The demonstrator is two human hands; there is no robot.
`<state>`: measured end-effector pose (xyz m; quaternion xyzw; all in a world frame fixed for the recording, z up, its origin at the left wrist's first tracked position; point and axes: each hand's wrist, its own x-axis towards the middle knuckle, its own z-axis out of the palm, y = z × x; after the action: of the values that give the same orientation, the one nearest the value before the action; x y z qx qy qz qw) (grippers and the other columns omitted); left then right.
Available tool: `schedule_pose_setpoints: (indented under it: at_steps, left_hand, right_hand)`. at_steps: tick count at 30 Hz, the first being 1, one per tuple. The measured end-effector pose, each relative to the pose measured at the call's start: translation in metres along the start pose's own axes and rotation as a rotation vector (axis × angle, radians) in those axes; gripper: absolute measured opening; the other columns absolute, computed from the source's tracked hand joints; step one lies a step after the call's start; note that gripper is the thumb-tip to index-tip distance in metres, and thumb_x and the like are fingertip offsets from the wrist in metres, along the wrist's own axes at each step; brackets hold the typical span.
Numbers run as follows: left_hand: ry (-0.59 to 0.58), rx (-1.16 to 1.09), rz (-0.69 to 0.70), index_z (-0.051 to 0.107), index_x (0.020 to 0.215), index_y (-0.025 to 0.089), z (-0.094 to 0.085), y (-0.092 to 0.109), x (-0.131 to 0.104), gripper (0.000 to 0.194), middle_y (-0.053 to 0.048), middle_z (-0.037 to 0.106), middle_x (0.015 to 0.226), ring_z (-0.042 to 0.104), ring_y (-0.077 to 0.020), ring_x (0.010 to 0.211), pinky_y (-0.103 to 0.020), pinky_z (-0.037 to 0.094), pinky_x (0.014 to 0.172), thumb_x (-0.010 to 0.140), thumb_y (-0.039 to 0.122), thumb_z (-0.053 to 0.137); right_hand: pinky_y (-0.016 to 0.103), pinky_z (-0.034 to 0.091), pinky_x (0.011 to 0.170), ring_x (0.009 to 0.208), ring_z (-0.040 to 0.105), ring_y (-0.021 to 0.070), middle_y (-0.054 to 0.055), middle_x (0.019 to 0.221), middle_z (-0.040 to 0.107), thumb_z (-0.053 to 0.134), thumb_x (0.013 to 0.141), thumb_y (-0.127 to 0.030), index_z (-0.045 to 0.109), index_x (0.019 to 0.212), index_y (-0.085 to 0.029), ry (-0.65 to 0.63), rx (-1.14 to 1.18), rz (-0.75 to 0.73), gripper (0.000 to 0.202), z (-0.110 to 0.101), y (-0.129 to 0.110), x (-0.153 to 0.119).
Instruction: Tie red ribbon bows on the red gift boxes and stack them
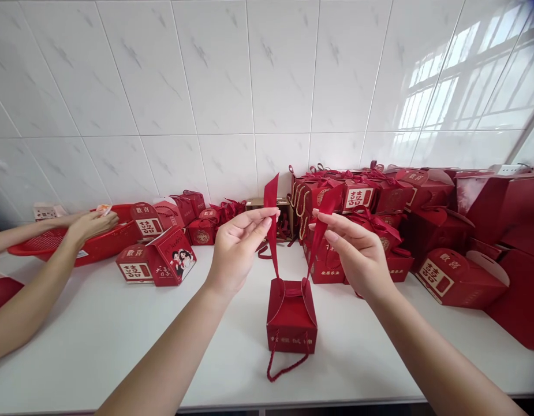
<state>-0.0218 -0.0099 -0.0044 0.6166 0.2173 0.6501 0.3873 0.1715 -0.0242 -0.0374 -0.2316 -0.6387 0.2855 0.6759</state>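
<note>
The small red box (292, 338) stands upright on the worktop (232, 358), near its front edge and a little right of the middle of my view. A side printed with pale characters faces me. The base looks close to square, so I cannot tell a clear long axis. On top, curved flaps rise at the left and right, with a red panel sloping between them. A twisted rope handle (287, 374) loops from the printed side and droops towards me.

A flat red ribbon (273, 245) comes up from the rear of the top in two lengths, which spread apart as they rise. My left hand (238, 248) pinches the left length between thumb and fingertips, its loose end sticking up above them. My right hand (362, 248) pinches the right length in the same way, its end leaning outward to the right. Both hands are narrow at the fingertips and above the box, not touching it.

Behind my right hand, many red gift boxes (357, 196) are stacked near the wall, several with ribbons on top. A low box with rounded flaps (461, 277) sits further right, its pale label turned towards me at a slant. Behind the ribbon is an open brown carton (284, 209). To my left, a box with a cartoon couple (175, 257) stands beside a labelled box (137, 268). Beyond them, another person's hand (91, 224) holds a small packet (104, 209) over a red plastic basket (91, 251).
</note>
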Motion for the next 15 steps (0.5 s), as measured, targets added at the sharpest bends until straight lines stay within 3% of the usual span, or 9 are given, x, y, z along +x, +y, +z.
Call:
schedule_pose_setpoints:
  at_steps: [2,4,8,11,15]
  left_hand:
    - [0.008,-0.019,0.023,0.072,0.095,0.021,0.000,0.001,0.001,0.017,-0.003,0.072,0.093,0.064,-0.0175,0.100,-0.032,0.046,0.097,0.079,0.021,0.069]
    - [0.018,-0.062,0.009,0.064,0.113,0.023,0.001,0.002,0.001,0.034,-0.001,0.071,0.091,0.066,-0.0165,0.094,-0.032,0.049,0.093,0.079,0.020,0.069]
    - [-0.022,-0.129,-0.134,0.032,0.142,0.023,0.005,0.007,0.001,0.070,0.001,0.069,0.083,0.067,-0.0142,0.074,-0.033,0.053,0.082,0.080,0.019,0.066]
    - [-0.093,-0.073,-0.189,0.027,0.143,0.019,0.009,0.010,-0.002,0.073,0.002,0.068,0.080,0.064,-0.0119,0.065,-0.031,0.053,0.075,0.080,0.019,0.065]
    - [-0.131,0.132,-0.212,0.027,0.142,0.021,0.013,0.013,-0.009,0.072,0.002,0.066,0.079,0.063,-0.0135,0.075,-0.028,0.050,0.074,0.080,0.022,0.064]
  right_hand:
    - [0.036,0.048,0.096,0.115,0.057,0.0209,0.001,0.123,0.064,0.063,0.085,-0.027,0.069,0.108,-0.032,0.008,0.027,0.018,0.025,0.001,-0.001,0.001]
    - [0.036,0.050,0.093,0.109,0.062,0.0206,0.002,0.119,0.066,0.065,0.084,-0.028,0.070,0.106,-0.030,0.037,0.069,0.057,0.023,0.004,-0.001,0.003]
    - [0.032,0.055,0.077,0.080,0.069,0.0164,0.003,0.092,0.072,0.072,0.076,-0.034,0.071,0.098,-0.023,0.101,0.136,0.179,0.024,0.012,-0.007,0.011]
    - [0.026,0.054,0.060,0.061,0.064,0.0127,0.002,0.067,0.068,0.075,0.071,-0.040,0.071,0.088,-0.017,0.025,0.035,0.262,0.029,0.017,-0.015,0.015]
    - [0.022,0.048,0.049,0.052,0.058,0.0108,0.001,0.061,0.066,0.074,0.070,-0.044,0.067,0.074,-0.016,-0.118,-0.113,0.227,0.029,0.023,-0.019,0.014]
